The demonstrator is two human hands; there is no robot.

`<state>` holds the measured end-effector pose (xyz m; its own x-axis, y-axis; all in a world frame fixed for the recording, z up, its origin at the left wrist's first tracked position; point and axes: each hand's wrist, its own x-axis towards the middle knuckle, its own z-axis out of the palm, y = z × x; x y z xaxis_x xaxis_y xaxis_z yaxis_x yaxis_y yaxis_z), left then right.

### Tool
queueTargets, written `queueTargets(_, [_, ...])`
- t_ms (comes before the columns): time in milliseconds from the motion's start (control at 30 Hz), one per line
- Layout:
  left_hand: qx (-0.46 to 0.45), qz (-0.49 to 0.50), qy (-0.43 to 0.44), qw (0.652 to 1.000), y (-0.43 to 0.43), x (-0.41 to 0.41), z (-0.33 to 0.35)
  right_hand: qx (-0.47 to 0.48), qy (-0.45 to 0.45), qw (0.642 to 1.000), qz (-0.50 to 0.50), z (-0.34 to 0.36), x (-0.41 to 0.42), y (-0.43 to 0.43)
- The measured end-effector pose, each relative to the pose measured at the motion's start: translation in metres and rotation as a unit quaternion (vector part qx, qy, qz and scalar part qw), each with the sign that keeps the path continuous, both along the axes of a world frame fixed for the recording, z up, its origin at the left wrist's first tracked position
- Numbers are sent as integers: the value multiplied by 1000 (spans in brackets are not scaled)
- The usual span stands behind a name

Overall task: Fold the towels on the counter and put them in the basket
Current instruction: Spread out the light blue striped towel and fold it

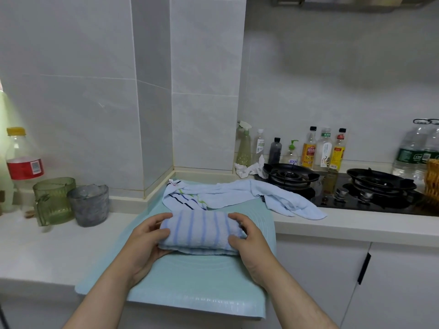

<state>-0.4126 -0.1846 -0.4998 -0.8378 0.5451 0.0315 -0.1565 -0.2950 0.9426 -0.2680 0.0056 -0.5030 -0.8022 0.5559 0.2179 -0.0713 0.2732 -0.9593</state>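
A folded light-blue towel with darker blue stripes [199, 231] lies on a pale green mat [190, 276] on the counter. My left hand [147, 241] grips its left end, thumb on top and fingers under. My right hand [247, 241] grips its right end the same way. Behind it an unfolded light-blue towel [240, 195] lies spread across the mat's far edge, reaching onto the counter beside the stove. A woven yellow basket [432, 179] shows partly at the right edge of the view.
Two glass cups [71, 203] and a red-labelled bottle [23, 157] stand on the counter at left. A black gas stove [332, 184] sits at right with sauce and cleaner bottles [308, 150] behind it and large water bottles [413, 150] far right. A tiled pillar rises behind the mat.
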Motion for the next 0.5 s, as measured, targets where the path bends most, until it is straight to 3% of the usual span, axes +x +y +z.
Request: queueTargets(500, [-29, 19, -5, 999, 3, -12, -12, -68, -35, 996, 48, -8, -8, 24])
